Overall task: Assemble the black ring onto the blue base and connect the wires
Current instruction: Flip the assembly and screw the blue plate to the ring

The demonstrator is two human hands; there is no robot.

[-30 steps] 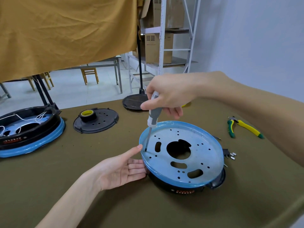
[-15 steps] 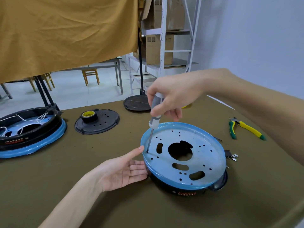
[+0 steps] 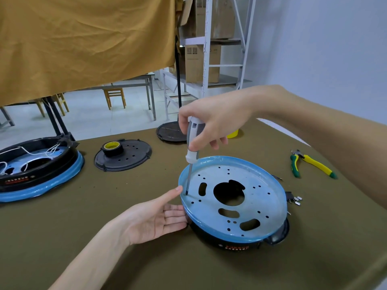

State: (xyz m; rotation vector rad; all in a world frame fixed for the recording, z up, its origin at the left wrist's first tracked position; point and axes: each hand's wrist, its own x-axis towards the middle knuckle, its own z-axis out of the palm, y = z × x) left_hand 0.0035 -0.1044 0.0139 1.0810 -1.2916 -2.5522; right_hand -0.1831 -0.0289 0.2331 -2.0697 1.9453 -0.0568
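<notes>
Right hand (image 3: 217,120) fingers grip screwdriver (image 3: 193,147), tip in blue base (image 3: 233,197) hole; left hand (image 3: 152,218) fingers straight, together, against black ring (image 3: 211,239).

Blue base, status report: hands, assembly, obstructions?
Right hand grips screwdriver, tip in a rim hole. Left hand open, steadying blue base atop black ring. Nothing obstructing.
</notes>
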